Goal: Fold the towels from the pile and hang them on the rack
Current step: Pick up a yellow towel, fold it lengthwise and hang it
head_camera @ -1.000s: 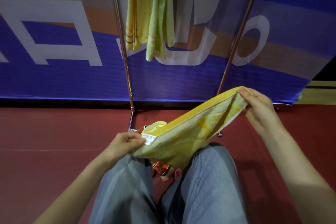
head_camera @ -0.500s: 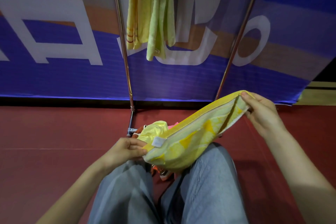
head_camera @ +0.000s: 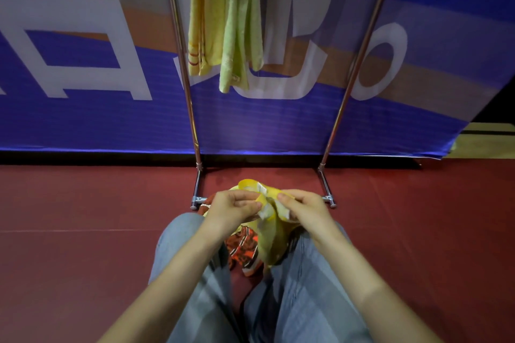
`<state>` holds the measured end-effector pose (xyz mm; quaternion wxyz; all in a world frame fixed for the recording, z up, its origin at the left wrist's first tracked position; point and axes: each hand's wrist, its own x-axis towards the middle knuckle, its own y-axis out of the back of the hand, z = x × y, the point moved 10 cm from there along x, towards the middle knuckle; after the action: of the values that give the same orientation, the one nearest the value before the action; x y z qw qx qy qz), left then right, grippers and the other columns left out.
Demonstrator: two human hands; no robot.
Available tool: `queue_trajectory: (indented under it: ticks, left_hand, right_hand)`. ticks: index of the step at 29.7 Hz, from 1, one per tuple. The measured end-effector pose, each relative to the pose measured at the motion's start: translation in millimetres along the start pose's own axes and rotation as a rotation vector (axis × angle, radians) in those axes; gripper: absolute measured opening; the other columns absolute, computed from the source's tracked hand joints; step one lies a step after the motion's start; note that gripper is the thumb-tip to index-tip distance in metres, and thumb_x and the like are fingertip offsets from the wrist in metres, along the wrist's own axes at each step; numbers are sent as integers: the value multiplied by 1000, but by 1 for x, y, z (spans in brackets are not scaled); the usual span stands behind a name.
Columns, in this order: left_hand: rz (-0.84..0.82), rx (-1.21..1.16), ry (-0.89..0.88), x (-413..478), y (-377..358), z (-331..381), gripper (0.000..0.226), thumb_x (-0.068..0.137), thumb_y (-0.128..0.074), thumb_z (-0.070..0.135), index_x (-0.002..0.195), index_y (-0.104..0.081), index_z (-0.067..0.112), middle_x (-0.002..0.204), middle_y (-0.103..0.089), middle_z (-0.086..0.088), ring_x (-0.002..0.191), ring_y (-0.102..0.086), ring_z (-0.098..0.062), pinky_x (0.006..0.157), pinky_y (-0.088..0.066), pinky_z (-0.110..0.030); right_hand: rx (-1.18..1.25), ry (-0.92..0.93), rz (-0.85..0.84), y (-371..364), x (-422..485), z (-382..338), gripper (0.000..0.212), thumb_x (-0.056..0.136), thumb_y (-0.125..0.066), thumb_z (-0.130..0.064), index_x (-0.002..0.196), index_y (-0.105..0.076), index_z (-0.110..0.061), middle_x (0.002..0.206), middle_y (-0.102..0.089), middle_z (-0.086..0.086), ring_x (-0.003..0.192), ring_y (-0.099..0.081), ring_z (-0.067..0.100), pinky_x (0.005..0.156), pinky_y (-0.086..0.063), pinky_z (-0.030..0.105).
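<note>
From the head camera, both forearms reach forward over the person's knees, in grey jeans, and converge in the middle of the picture. The left hand and right hand sit close together, nearly touching, knuckles up and wrists slightly bent inward. Each pinches the bunched upper edge of the yellow towel between its thumb and curled fingers. A white label on the towel shows between the two hands. The rest of the cloth hangs down from the hands between the knees.

Just under it, on the red floor between the legs, lies an orange patterned towel, partly covered by the yellow one and the left wrist.

Beyond the hands stands the rack, its two metal uprights rising from feet on the floor. A pale yellow hung towel and a green hung towel drape side by side near the left upright. Behind the rack is a blue banner with large white letters.
</note>
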<state>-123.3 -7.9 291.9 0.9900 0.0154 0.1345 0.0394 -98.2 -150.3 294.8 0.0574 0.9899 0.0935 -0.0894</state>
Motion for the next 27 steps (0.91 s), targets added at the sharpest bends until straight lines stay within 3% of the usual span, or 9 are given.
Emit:
queue_trajectory:
  ticks: [2, 4, 6, 9, 13, 15, 19, 23, 27]
  left_hand:
    - [11, 54, -22, 2, 0, -1, 19, 81, -59, -5, 99, -62, -5, 54, -64, 4, 45, -59, 2, 58, -52, -14]
    - [43, 93, -34, 3, 5, -4, 18, 81, -60, -4, 99, -63, -4, 46, -62, 10, 45, -57, 3, 60, -52, -15]
    - [83, 101, -43, 4, 11, -6, 18, 81, -61, -4, 99, -63, -3, 51, -62, 9, 45, -57, 4, 60, -52, -15]
    - [91, 110, -80, 3, 12, -3, 16, 83, -58, -1, 97, -65, 2, 58, -63, 6, 46, -57, 7, 61, -50, -13]
    - [43, 160, -157, 0, 5, 7, 10, 82, -62, 4, 86, -65, 12, 56, -65, 18, 55, -59, 12, 64, -47, -7]
    - [31, 205, -179, 0, 3, 9, 19, 77, -67, 3, 96, -65, 6, 74, -65, 11, 65, -61, 7, 68, -47, -7]
    - [53, 326, -193, -3, 6, 7, 36, 75, -69, 2, 110, -61, -1, 89, -63, -7, 82, -58, -19, 84, -49, -32]
    - [35, 368, -247, -5, 7, 10, 23, 81, -60, -1, 104, -64, -1, 78, -62, 3, 71, -57, -3, 66, -44, -10]
    - [-14, 392, -270, -6, 4, 12, 20, 84, -54, -5, 100, -66, -3, 77, -63, 2, 58, -54, 14, 62, -41, -4]
  right_hand:
    - [0, 17, -11, -11, -3, 0, 22, 87, -55, -9, 78, -66, 8, 83, -69, 26, 74, -59, 16, 68, -41, 25]
    - [-3, 20, -12, -18, -4, 1, 25, 88, -54, -10, 82, -62, 13, 96, -63, 31, 78, -57, 15, 69, -40, 25]
    - [32, 4, -30, -25, -7, 4, 27, 90, -51, -13, 86, -63, 11, 78, -69, 17, 72, -52, 12, 70, -40, 25]
    - [145, -57, -66, -30, -8, 10, 34, 95, -41, -23, 78, -67, -11, 61, -66, -7, 57, -60, 4, 63, -50, 18]
    - [201, -97, -107, -32, -10, 13, 42, 97, -27, -31, 97, -62, -8, 74, -67, 4, 61, -66, 5, 62, -54, 15]
    - [206, -117, -119, -33, -12, 13, 49, 97, -25, -33, 107, -60, 0, 82, -67, 8, 70, -65, 10, 66, -53, 19]
    - [202, -128, -154, -38, -13, 14, 53, 97, -24, -35, 113, -59, 2, 98, -64, 18, 81, -64, 15, 72, -54, 21]
    - [174, -104, -199, -42, -15, 13, 45, 98, -22, -35, 101, -61, -13, 93, -67, 8, 80, -66, 9, 71, -53, 17]
    - [163, -71, -249, -43, -17, 10, 33, 98, -27, -28, 99, -58, -18, 84, -67, 3, 69, -66, 3, 67, -52, 16]
